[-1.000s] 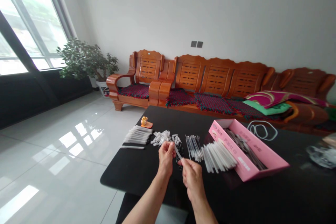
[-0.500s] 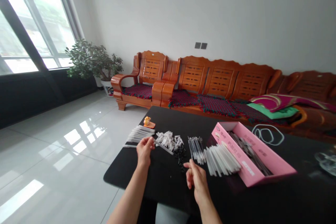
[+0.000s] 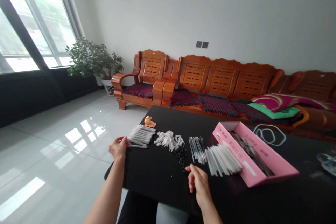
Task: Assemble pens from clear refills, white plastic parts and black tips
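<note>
Left hand (image 3: 118, 147) is out at the left edge of the glossy black table (image 3: 162, 178), fingers pinched shut on the end of a slim white plastic tube (image 3: 138, 145). The tube lies flat on the table, just beside the near side of the neat stack of white tubes (image 3: 141, 134) by that left edge. Right hand (image 3: 198, 182) sits near the front edge, fingers curled in, thumb against forefinger; I can't tell whether anything small is between them. Just beyond its fingertips is a scatter of small black parts (image 3: 181, 154), and past those a heap of short white caps (image 3: 168, 139). To the right come a bunch of thin clear refills (image 3: 196, 148), a fan of white tubes (image 3: 223, 159) and a long pink cardboard box (image 3: 273, 168) towards the right side. A small orange figurine (image 3: 149, 121) stands near the far left corner.
</note>
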Demonstrator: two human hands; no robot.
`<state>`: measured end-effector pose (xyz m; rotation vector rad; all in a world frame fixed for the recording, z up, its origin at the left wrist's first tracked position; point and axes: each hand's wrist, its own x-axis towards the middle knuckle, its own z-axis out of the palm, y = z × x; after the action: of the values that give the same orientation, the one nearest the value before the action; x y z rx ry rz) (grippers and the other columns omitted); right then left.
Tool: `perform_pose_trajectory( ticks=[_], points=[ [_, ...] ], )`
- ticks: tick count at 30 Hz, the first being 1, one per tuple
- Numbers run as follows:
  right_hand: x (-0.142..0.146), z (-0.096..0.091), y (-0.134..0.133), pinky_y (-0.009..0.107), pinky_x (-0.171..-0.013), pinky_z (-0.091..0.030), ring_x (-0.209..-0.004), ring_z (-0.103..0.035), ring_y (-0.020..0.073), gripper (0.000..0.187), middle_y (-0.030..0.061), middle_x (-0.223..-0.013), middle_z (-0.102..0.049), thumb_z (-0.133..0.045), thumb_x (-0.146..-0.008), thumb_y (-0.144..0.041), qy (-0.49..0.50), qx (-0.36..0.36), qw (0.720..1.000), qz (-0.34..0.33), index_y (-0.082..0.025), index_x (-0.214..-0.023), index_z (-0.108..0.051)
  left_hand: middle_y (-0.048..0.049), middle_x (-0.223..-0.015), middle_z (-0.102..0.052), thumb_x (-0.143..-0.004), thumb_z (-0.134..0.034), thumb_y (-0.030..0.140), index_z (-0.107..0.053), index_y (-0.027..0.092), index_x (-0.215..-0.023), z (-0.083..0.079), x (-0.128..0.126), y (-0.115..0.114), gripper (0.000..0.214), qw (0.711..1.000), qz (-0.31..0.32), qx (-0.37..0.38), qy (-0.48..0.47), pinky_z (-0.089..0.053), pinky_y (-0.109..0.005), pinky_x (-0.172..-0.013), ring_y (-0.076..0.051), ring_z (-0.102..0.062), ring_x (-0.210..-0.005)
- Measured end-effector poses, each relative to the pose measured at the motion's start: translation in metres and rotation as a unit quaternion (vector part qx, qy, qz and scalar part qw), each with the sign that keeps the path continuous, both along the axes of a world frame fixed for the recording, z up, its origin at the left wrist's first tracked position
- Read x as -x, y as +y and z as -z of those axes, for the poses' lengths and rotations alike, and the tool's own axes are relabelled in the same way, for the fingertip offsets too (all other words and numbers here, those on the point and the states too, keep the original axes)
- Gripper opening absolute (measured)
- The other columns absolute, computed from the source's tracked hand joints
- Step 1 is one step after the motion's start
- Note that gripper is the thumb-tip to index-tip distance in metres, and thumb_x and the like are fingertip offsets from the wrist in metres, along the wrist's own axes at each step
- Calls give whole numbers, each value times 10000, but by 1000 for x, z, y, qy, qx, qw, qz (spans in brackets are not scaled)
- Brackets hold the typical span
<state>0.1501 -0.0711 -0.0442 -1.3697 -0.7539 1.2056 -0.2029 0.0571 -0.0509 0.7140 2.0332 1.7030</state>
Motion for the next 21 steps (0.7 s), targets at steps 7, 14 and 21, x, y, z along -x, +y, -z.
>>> perform_pose_trajectory(
  ticks=[7, 14, 21],
  points=[
    [-1, 0, 1, 171, -256, -263, -279, -366, 69, 551, -67, -392, -447, -674, -679, -667, -10, -3, 1000, -7, -124, -759, -644, -31, -520, -661, -695, -591, 438, -716, 173, -814, -9, 6, -10, 317, 986, 41, 127, 99, -490, -364, -833, -279, -709, -773],
    [1, 3, 1, 179, -257, -280, -283, -374, 74, 502, -69, -403, -456, -648, -723, -629, -11, -7, 1000, -11, -129, -766, -637, -55, -588, -695, -699, -565, 456, -729, 174, -873, -4, 9, -9, 369, 978, 58, 153, 126, -473, -379, -882, -296, -691, -896],
    [-34, -7, -2, 188, -286, -256, -291, -398, 88, 411, -53, -419, -488, -585, -768, -554, -121, -7, 993, 8, -150, -805, -651, -26, -526, -648, -713, -562, 436, -712, 188, -888, -11, 1, -14, 338, 982, 34, 140, 119, -473, -387, -892, -294, -693, -856]
  ],
)
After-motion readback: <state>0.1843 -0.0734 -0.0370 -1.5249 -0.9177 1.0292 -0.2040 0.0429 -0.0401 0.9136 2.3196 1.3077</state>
